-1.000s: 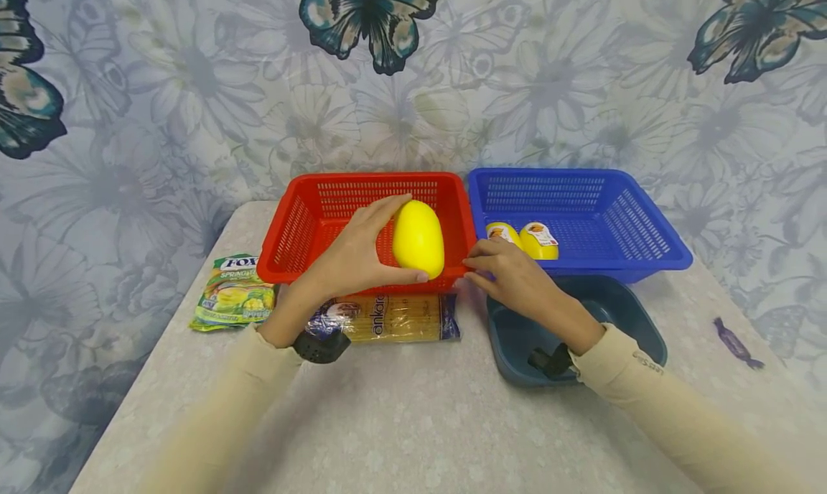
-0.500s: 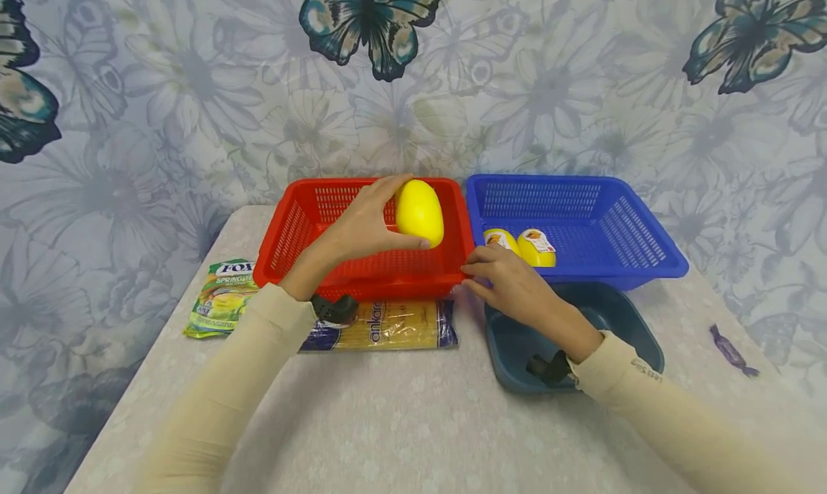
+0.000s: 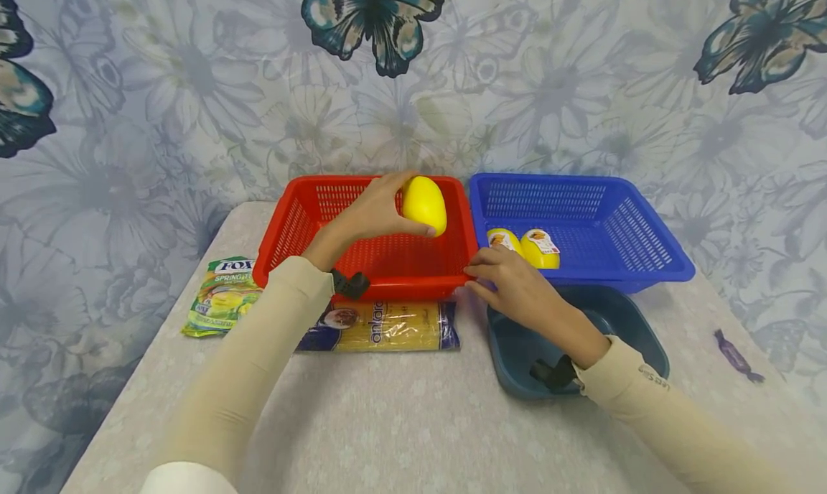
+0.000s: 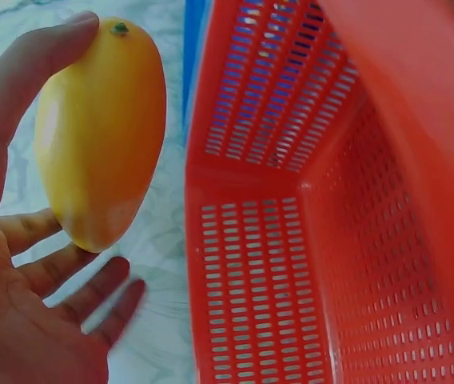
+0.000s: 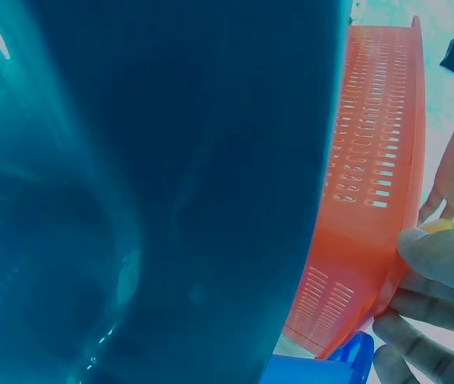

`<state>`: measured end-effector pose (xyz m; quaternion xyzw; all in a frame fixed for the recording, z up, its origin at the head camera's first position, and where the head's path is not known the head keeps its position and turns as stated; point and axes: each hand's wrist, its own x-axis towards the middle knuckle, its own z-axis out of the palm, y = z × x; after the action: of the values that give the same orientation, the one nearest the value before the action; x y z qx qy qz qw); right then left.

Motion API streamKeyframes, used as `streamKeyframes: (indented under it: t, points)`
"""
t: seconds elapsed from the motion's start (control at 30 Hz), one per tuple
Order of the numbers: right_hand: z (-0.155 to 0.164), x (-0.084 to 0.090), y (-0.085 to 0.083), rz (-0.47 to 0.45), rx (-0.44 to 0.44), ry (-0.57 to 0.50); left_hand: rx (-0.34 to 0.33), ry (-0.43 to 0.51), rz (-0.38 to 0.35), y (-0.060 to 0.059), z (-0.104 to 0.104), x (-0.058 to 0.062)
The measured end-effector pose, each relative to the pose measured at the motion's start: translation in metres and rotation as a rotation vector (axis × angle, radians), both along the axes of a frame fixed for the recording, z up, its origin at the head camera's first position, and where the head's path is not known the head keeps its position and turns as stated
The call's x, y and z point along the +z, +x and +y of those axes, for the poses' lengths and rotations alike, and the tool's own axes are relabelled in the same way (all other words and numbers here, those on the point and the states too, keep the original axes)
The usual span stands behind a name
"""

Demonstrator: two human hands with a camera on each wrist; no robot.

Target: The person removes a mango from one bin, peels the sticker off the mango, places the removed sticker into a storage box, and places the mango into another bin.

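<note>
Two baskets stood side by side at the far edge of the table (image 3: 400, 422): a red basket (image 3: 304, 225) on the left, a blue basket (image 3: 646, 264) on the right. The left hand (image 3: 375, 214) held a yellow mango (image 3: 424, 204) in the air above the red basket, toward its far right corner. The left wrist view showed the thumb on the stem end and the other fingers (image 4: 59, 276) loosely spread under the lower end, so the fruit was pinched lengthwise.

Judged smooth, rigid and fairly light, possibly a plastic model; the glossy skin looked slippery. An end-to-end hold, or a cupped grip round the middle, should suit it.

The right hand (image 3: 517, 286) rested at the red basket's near right corner, fingers lightly bent, their tips touching the rim; it gripped nothing that could be seen.

Two more mangoes (image 3: 523, 246) lay in the blue basket. A dark tray (image 3: 636, 332), a pasta packet (image 3: 394, 325) and a green sachet (image 3: 222, 300) lay nearer the front.
</note>
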<state>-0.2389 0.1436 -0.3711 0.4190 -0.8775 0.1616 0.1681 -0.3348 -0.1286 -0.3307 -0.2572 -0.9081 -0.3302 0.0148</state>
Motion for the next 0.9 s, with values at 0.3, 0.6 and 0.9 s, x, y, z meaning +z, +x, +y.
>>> streamKeyframes:
  t: [0.3,0.6,0.9]
  points:
    - [0.0,0.001,-0.002,-0.005,-0.001,-0.01,-0.052,-0.076,-0.071,-0.018,0.014,-0.002]
    - [0.003,0.001,-0.001,0.016,0.007,-0.002,-0.044,-0.163,-0.147,-0.034,0.023,-0.011]
    - [0.0,0.001,0.001,-0.027,-0.015,0.025,-0.043,-0.26,-0.213,-0.045,0.021,-0.022]
